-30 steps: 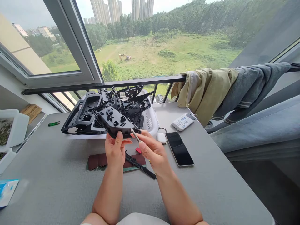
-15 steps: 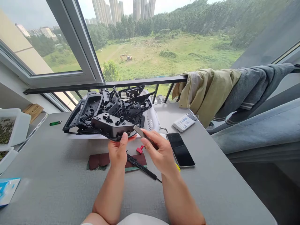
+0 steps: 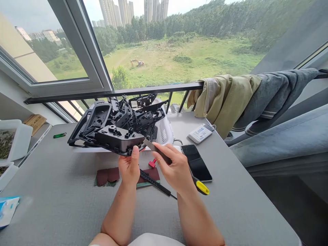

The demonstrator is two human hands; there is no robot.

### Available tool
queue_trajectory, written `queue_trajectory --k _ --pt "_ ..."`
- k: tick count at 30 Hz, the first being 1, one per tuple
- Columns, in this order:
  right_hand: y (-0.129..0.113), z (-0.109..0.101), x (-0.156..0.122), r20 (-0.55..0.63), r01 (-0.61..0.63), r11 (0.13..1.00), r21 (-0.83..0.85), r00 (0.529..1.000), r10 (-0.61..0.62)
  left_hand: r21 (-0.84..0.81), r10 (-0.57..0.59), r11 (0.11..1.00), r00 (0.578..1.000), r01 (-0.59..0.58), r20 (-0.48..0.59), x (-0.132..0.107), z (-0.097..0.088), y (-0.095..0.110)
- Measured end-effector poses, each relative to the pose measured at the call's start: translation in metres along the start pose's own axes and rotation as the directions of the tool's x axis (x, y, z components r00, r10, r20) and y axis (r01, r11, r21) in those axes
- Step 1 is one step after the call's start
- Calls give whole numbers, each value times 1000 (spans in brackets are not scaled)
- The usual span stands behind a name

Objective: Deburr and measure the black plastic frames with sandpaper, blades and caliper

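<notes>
My left hand (image 3: 129,169) grips the near edge of a black plastic part (image 3: 120,138), thumb on top, fingers mostly hidden beneath. The part is held tilted in front of a heap of similar black pieces. In my right hand (image 3: 176,167) is a flat metal file (image 3: 156,149), its tip at the part's right end. The file's black and yellow handle (image 3: 202,187) sticks out beyond my right wrist. Under my hands lie a black caliper (image 3: 155,182), dark red sandpaper (image 3: 107,176) and a small red piece (image 3: 152,163).
A white basket (image 3: 167,131) full of black plastic parts stands by the window railing. To the right lie a black phone (image 3: 197,162) and a white device (image 3: 201,133). A green lighter (image 3: 59,135) and plastic tubs (image 3: 24,138) are at left. Clothes (image 3: 230,99) hang over the railing.
The file has shifted so that its yellow handle end shows much more beside my right wrist. The black part has moved slightly left in my left hand.
</notes>
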State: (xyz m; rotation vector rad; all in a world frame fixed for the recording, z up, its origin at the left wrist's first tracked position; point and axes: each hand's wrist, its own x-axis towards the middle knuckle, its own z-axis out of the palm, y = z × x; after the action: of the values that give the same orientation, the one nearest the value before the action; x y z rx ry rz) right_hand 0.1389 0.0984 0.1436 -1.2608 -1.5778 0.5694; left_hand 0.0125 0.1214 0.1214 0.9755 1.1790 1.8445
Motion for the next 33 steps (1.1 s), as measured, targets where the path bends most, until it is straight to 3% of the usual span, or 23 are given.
queue_trajectory --k 4,8,14,17,23,28,33 --pt "-2 1 -1 60 6 998 60 998 -10 -3 -41 999 999 41 15 0 0 2" --pt "-1 0 0 17 -39 999 10 999 39 -64 -66 996 997 69 39 1 2 6" --pt "-3 -2 1 87 2 993 114 996 -12 -75 -95 993 995 93 -22 3 3 6" --pt "-2 -2 2 78 -22 993 114 997 14 -141 -111 985 992 102 -54 6 4 9" --pt "6 -9 7 51 -68 959 274 997 56 -247 -222 950 969 189 -113 12 3 16" --pt "7 -15 5 74 6 979 204 997 -21 -266 -250 940 962 213 -113 13 3 18" --pt "9 -17 2 50 98 994 49 994 -101 -172 -160 977 968 127 -194 10 4 16"
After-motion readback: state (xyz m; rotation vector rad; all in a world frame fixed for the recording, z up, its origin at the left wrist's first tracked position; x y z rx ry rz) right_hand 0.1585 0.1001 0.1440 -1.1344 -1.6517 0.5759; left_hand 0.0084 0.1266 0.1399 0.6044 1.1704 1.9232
